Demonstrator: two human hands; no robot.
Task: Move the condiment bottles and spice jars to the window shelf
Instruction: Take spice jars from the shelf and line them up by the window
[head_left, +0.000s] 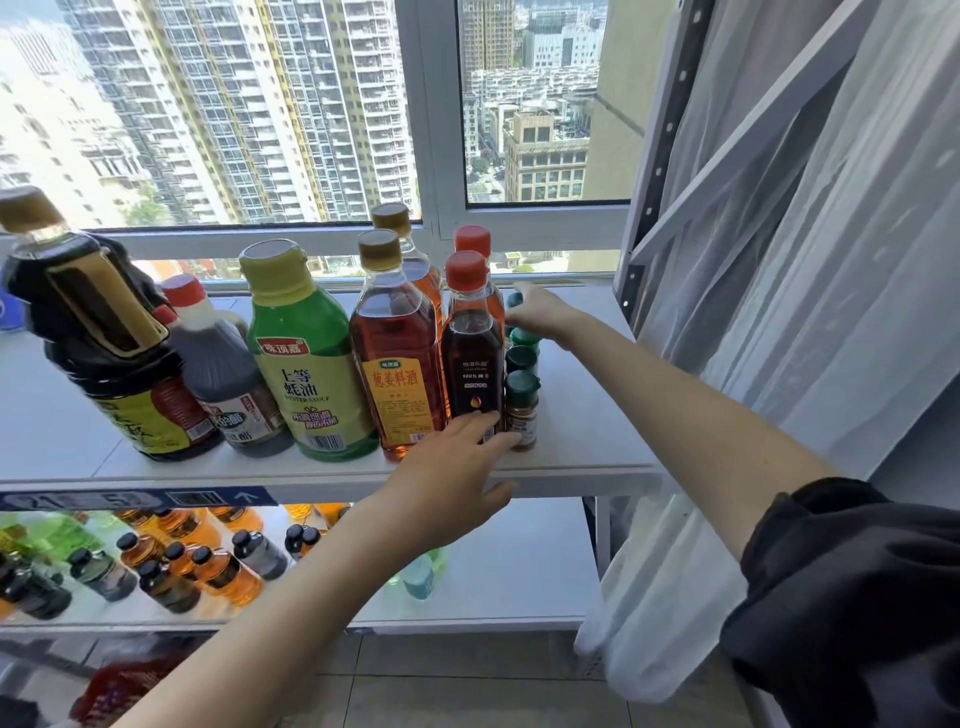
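My left hand covers the bottom of the dark bottle, so I cannot see if it stands flat. My right hand hides part of the far spice jars, and I cannot tell if my fingers touch one. The words on the near spice jar are too small to read. The big soy sauce bottle looks blurry. A blue thing is cut off at the left edge. The bottles on the lower shelf are fuzzy.
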